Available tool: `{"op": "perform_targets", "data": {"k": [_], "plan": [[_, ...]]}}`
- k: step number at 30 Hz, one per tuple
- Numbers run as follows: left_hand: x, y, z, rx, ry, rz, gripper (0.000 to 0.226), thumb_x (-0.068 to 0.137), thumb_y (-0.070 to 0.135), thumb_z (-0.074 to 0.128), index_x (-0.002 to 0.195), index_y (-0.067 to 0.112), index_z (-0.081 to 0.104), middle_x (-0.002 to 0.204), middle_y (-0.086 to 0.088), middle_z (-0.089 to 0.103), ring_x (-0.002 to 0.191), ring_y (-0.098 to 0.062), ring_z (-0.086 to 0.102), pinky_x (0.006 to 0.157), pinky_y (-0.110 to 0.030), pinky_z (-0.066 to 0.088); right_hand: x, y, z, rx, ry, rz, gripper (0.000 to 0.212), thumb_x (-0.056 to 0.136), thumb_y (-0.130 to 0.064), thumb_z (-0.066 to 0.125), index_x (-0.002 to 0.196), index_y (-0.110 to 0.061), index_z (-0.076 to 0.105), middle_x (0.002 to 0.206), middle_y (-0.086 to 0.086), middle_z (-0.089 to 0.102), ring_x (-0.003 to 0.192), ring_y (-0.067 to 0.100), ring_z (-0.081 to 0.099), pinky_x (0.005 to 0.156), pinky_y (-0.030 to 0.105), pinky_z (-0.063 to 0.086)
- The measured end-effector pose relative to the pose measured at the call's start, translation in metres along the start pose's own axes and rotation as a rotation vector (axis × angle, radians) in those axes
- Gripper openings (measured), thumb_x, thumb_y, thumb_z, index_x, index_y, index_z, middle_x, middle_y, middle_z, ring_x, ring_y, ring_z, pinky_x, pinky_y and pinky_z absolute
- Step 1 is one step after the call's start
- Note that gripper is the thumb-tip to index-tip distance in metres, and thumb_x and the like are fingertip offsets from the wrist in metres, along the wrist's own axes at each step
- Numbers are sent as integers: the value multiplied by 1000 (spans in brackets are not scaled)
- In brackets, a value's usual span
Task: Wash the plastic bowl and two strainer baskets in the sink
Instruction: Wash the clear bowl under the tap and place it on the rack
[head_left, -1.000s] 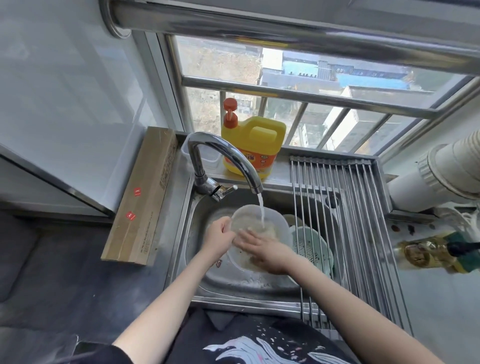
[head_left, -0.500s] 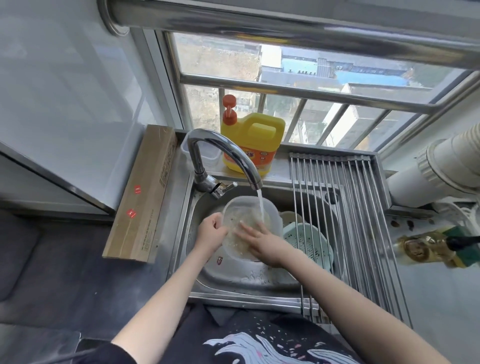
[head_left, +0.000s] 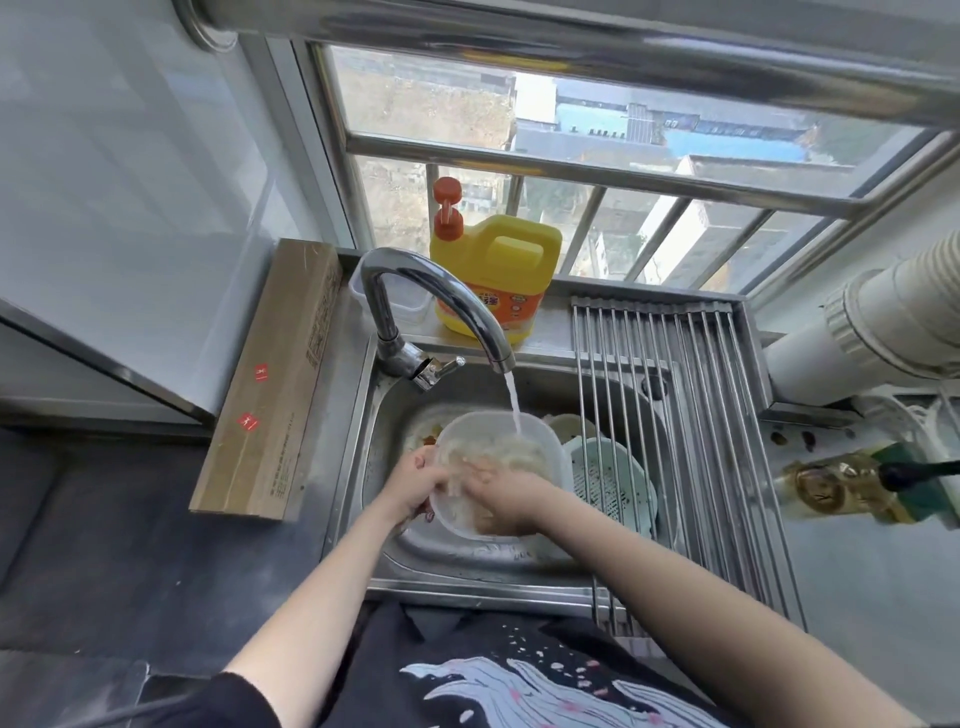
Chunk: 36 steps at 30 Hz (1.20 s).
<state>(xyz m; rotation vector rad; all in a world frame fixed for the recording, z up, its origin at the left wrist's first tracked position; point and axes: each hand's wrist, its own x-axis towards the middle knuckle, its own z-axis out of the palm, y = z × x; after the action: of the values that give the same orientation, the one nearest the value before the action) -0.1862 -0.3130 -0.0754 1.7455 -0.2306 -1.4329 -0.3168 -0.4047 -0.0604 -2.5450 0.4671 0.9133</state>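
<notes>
A clear plastic bowl (head_left: 524, 434) is held tilted in the steel sink (head_left: 467, 564) under the running tap. My left hand (head_left: 413, 480) grips the bowl's left rim. My right hand (head_left: 506, 496) is inside the bowl, flat against its soapy inner wall. A pale green strainer basket (head_left: 610, 480) lies in the sink just right of the bowl. Behind it a cream-coloured basket (head_left: 569, 426) shows only a rim. Water from the faucet (head_left: 441, 306) lands in the bowl's far side.
A yellow detergent jug (head_left: 493, 275) and a small clear container (head_left: 410, 299) stand behind the faucet. A roll-up metal drying rack (head_left: 675, 431) covers the sink's right part. A long cardboard box (head_left: 275, 374) lies on the left counter. An oil bottle (head_left: 852, 486) is at right.
My right hand has moved deeper into the bowl and across its inner wall. The bowl has shifted a little under the water stream. My left hand keeps its hold on the rim.
</notes>
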Motion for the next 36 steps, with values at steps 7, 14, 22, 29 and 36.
{"op": "perform_targets", "data": {"k": [7, 14, 22, 29, 36], "plan": [[6, 16, 7, -6, 30, 16, 32, 75, -17, 44, 85, 10, 57, 65, -4, 55, 46, -12, 51, 36, -16, 37, 4, -3, -6, 117, 33, 50, 63, 98, -21, 36, 153, -15, 7, 160, 10, 8, 147, 28, 6, 118, 46, 5], [8, 19, 9, 9, 18, 47, 28, 68, -12, 48, 88, 7, 54, 64, -7, 47, 51, -16, 43, 43, -21, 35, 1, 10, -9, -5, 4, 46, 56, 98, -18, 38, 151, -14, 20, 158, 5, 20, 143, 29, 23, 113, 45, 23], [10, 19, 8, 18, 29, 47, 23, 64, -10, 49, 76, 9, 55, 61, -5, 49, 51, -16, 41, 46, -21, 31, 1, 15, -7, 3, -28, 18, 65, 99, -22, 40, 153, -19, 6, 161, 7, 9, 145, 27, 16, 117, 42, 16], [10, 21, 10, 18, 26, 36, 33, 73, -18, 42, 76, 11, 56, 51, 0, 47, 33, -8, 37, 35, -13, 26, -2, 11, -16, -14, -4, 36, 51, 97, -7, 37, 147, -12, 32, 155, 12, 27, 135, 31, 37, 104, 41, 35], [11, 27, 8, -35, 45, 26, 33, 73, -18, 41, 72, 12, 55, 48, 0, 50, 36, -10, 40, 35, -14, 28, 2, 10, -29, -29, -13, -12, 59, 99, -13, 38, 153, -16, 14, 158, 11, 18, 141, 29, 26, 112, 40, 25]]}}
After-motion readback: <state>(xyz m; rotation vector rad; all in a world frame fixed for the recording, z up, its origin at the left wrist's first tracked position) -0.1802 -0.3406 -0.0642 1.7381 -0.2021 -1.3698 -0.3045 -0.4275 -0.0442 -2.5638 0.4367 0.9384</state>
